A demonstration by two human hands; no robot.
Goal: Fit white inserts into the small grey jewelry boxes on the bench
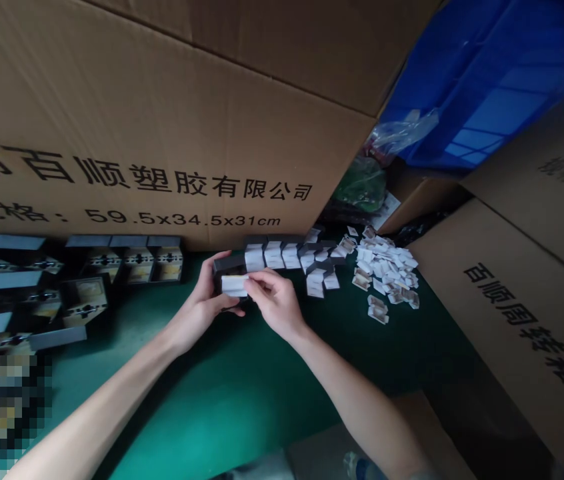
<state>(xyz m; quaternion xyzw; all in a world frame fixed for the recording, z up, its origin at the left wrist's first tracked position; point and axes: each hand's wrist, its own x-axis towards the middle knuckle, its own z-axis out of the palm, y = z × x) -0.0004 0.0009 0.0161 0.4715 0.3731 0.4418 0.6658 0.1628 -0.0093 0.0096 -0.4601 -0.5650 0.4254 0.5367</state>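
My left hand (205,298) is wrapped around a small black box (229,263), its thumb along the near side. My right hand (277,298) pinches the right end of a white insert (233,286), which lies over the opening of the black box. How deep the insert sits in the box cannot be made out. Just beyond my right hand stands a row of black boxes with white linings (273,255). Farther right is a loose pile of white inserts (387,263), some showing beige undersides.
Black boxes with open lids and beige insides (135,265) stand along the left of the green table (177,407). A large cardboard carton (172,120) walls off the back. Another carton (522,300) stands at the right, below a blue crate (487,87). Plastic bags (362,183) lie between them.
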